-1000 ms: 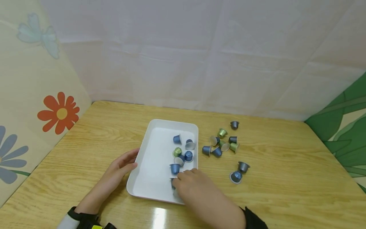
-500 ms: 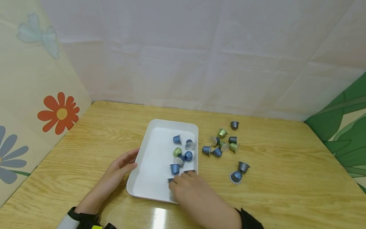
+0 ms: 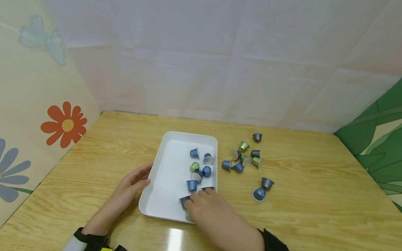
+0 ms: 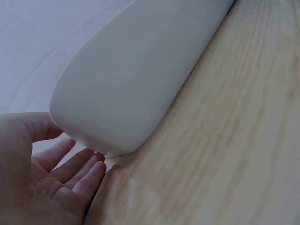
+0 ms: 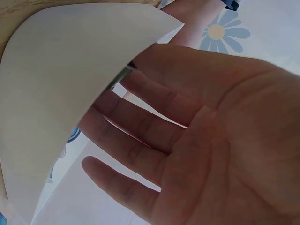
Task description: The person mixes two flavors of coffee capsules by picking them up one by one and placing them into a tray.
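My left hand (image 3: 132,184) rests against the left side of a white tray (image 3: 160,198). In the left wrist view, its thumb and relaxed fingertips touch the tray's outer wall (image 4: 117,84). My right hand (image 3: 216,216) reaches over the tray's near right rim and pinches a dark grey coffee capsule (image 3: 184,201) low over the tray floor. The right wrist view shows thumb and fingers going behind the tray wall (image 5: 56,79), which hides most of the capsule. Beside these fingers lie a blue capsule (image 3: 192,185), a partly covered dark one (image 3: 208,188) and a pale-lidded one (image 3: 189,217).
Farther up the tray sit more capsules, including a green one (image 3: 194,167) and blue ones (image 3: 207,171). Right of the tray, a loose group of green, blue and dark capsules (image 3: 244,146) lies on the wooden table (image 3: 307,188). Two more (image 3: 267,183) lie nearer me.
My right hand has shifted slightly left inside the tray. The dark capsule at its fingertips has moved left and tilted. Another dark capsule beside the hand has come into sight. My left hand stays put.
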The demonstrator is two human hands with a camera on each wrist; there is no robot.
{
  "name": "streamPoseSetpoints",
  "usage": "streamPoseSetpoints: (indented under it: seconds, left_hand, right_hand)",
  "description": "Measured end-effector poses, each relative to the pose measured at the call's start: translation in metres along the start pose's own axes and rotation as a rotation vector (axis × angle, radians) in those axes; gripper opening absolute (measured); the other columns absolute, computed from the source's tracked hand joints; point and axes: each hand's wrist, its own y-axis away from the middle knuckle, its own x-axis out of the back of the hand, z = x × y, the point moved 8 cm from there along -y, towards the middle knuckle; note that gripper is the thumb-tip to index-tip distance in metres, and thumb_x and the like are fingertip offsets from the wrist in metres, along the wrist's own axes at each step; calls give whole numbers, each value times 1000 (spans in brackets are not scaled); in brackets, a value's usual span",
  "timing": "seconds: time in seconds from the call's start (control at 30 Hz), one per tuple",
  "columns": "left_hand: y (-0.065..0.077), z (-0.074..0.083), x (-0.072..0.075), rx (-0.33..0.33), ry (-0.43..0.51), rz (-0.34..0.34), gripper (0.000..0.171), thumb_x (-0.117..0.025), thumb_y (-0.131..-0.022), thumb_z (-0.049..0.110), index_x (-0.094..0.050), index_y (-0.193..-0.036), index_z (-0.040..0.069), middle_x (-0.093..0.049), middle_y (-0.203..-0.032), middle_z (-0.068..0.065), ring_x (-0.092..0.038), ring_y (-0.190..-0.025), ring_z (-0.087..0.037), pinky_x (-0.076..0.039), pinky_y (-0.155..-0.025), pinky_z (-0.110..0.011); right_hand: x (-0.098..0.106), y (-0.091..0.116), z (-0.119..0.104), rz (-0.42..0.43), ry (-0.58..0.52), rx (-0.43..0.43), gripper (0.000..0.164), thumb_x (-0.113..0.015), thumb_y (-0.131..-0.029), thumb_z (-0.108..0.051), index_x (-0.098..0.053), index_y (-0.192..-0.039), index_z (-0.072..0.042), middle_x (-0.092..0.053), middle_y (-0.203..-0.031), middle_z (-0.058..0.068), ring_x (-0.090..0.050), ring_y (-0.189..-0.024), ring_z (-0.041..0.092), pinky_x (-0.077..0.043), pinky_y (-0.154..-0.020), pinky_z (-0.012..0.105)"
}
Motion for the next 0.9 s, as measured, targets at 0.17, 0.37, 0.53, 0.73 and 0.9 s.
streamPoseSetpoints:
  seconds: [0.17,0.37,0.53,0.73,0.9]
  left_hand:
    - [0,0,0,2,-3,-3,53,-56,-100,10,-39,-147,-5,-45,-148,-23,-42,-135,-37,-45,-93,-18]
    - [0,-1,0,13,-15,0,52,-56,-99,10,-40,-147,-4,-46,-147,-21,-43,-133,-35,-44,-93,-18]
    - [0,0,0,2,-12,1,53,-56,-100,10,-39,-147,-5,-45,-147,-23,-43,-133,-37,-44,-93,-17]
    - [1,-1,0,1,-9,-6,53,-55,-100,10,-39,-148,-5,-45,-147,-23,-43,-133,-37,-45,-92,-18]
    - [0,-1,0,2,-3,-1,52,-55,-100,10,-39,-147,-5,-46,-146,-22,-43,-133,-36,-45,-93,-18]
  right_hand:
    - [1,0,-1,16,11,4,16,-75,-87,-18,-72,-103,-16,-63,-88,-7,-55,-80,7,-49,-79,29]
    - [3,0,0,45,20,-8,11,-72,-90,-24,-71,-99,-17,-62,-85,-7,-55,-77,7,-49,-75,28]
    - [6,0,1,63,32,-16,15,-71,-92,-29,-71,-99,-16,-62,-84,-7,-56,-77,8,-49,-75,28]
    - [7,2,6,40,-46,-45,22,-71,-92,-34,-71,-103,-15,-65,-93,-6,-59,-85,9,-51,-82,32]
    - [10,4,15,34,-95,-73,22,-71,-91,-32,-71,-106,-15,-66,-96,-5,-59,-86,10,-51,-79,32]
